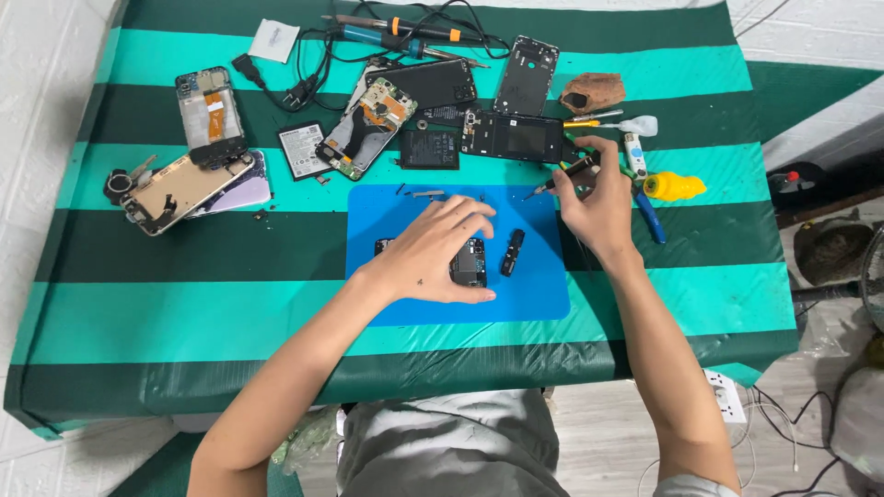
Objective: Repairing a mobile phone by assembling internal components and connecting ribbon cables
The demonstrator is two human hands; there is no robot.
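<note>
- The left hand point(440, 250) lies palm down on an opened phone point(471, 262) that sits in the middle of a blue mat point(525, 294); the fingers are spread and curled over the phone's top edge, the thumb along its near edge, pinning it flat.
- The right hand point(597, 198) is at the mat's far right corner, closed around a thin black screwdriver point(564, 175). The tip of the tool points left, over the mat's upper right edge and clear of the phone.
- A small black part point(512, 252) lies on the mat just to the right of the phone, between the two hands.
- A few tiny loose bits point(425, 193) lie along the mat's far edge.
- The mat rests on a worktop point(184, 304) covered in a cloth of dark green and turquoise stripes.
- Beyond the mat are several stripped phones: a black frame point(513, 136) just beside the right hand, another frame point(527, 74) standing farther back, and one with an orange ribbon cable point(368, 129) left of centre.
- Two flat batteries point(301, 149) lie near those phones.
- At the far left are a gold phone body point(180, 191) and another open phone point(211, 115).
- A soldering iron point(405, 35) with tangled black cables lies along the back edge.
- To the right of the right hand are a yellow bottle point(674, 187) and a blue-handled tool point(650, 215).
</note>
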